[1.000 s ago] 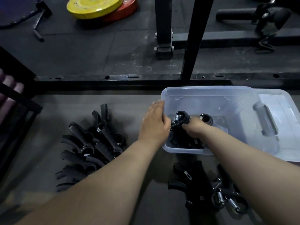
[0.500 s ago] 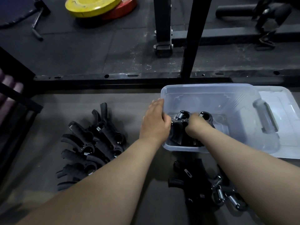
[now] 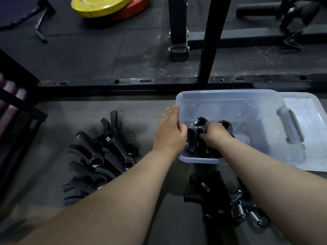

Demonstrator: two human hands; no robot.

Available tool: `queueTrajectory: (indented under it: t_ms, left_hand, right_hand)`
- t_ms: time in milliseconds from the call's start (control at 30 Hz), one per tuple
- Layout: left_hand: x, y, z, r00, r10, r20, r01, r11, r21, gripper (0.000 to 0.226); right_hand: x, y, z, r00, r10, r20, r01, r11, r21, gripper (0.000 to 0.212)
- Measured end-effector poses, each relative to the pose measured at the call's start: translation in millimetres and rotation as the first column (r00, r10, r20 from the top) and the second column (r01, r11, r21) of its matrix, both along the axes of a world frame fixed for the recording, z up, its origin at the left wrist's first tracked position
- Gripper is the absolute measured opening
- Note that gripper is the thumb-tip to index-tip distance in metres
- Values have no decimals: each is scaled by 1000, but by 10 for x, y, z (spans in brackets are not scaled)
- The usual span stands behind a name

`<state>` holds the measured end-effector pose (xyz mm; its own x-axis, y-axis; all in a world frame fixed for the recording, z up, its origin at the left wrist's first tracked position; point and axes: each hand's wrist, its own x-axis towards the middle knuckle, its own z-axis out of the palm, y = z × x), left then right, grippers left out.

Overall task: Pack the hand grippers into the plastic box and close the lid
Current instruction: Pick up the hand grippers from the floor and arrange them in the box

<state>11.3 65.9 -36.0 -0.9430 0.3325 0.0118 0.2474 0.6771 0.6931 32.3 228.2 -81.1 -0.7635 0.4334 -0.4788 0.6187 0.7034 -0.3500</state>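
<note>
Both hands' grips curl closed on hand grippers (image 3: 199, 128) inside the plastic box (image 3: 230, 96): left hand (image 3: 169, 131), right hand (image 3: 215, 132).

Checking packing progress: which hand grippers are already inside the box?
Only the hand grippers under both hands, at the plastic box's near-left corner. The left pile and near pile lie on the floor.

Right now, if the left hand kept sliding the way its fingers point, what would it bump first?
Probably the clear plastic box: the left hand already sits against its near-left corner, fingers aimed along that wall. Depth is unclear.
</note>
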Motion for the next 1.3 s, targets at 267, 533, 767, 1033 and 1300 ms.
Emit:
queueTrajectory:
  t_ms: [267,533,767,1033,1300]
  left_hand:
    - [-34,-29,-36,999,-25,28,25,999,22,56]
    - [-359,-536,-68,971,222,88,-211,970,-118,50]
    - [-343,-1367,-462,868,425,255,-176,746,-643,51]
    - [-427,-1469,-502,857,392,334,-58,717,-694,56]
    - [-525,-1426,-430,769,568,294,-376,773,-511,32]
  right_hand:
    - [-105,-132,28,998,3,-55,4,992,124,45]
    - [-274,-827,524,912,-96,-399,-70,922,-381,58]
    - [-99,-971,444,897,-32,-441,-133,932,-338,80]
    - [-96,-979,476,886,-57,-460,-121,929,-349,81]
    - [-85,-988,488,889,-80,-451,-90,935,-344,80]
